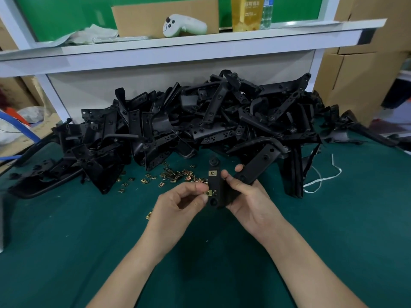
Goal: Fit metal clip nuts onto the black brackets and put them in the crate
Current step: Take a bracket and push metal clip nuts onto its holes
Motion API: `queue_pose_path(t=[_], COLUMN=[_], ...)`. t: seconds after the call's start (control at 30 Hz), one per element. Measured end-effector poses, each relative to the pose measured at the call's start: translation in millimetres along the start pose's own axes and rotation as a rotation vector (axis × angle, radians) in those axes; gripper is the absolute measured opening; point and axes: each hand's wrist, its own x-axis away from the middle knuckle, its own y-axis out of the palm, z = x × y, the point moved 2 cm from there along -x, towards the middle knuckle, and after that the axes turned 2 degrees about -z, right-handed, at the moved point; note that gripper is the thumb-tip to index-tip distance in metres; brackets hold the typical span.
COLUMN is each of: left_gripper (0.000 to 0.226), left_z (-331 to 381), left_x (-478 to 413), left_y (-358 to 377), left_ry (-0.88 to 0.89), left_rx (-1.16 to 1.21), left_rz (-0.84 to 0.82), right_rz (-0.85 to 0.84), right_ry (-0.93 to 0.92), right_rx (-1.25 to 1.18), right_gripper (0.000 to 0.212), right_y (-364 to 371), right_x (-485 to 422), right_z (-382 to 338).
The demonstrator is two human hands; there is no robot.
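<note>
The right hand (246, 196) grips a long black plastic bracket (216, 185) upright over the green table mat (89, 230), fingers curled round it. One square brass-coloured metal clip nut (212, 173) already sits near its top. The left hand (178, 201) pinches a second clip nut (208, 192) at the bracket's lower left edge. Pushed on skewed, it could jam or spring away among the loose nuts (178, 175) on the mat. No crate is in view
</note>
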Motion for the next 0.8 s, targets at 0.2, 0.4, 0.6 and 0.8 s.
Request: queue_pose_path(t=[0.2,0.4,0.6,0.8], left_gripper=[0.020,0.040,0.041,0.049], left_z=[-1.6,-10.1,-16.2,-21.6], left_x=[-2.5,2.1,6.1,5.6], left_y=[1.2,13.9,29.0,29.0], left_ry=[-0.019,-0.025,0.015,0.047], left_rx=[0.095,0.104,-0.291,-0.436], left_rz=[-0.028,-0.018,0.016,0.164], right_rz=[-0.029,-0.009,-0.002,-0.011], right_ry=[0.001,-0.020,-0.035,-0.068], right_rx=[-0.031,0.001,-0.029,0.047], right_gripper=[0.026,0.026,0.025,0.025], right_y=[-2.4,-3.5,-0.7,5.8], right_x=[-2.3,-3.9,-2.7,-0.2], right_z=[-1.7,-2.2,2.0,5.2])
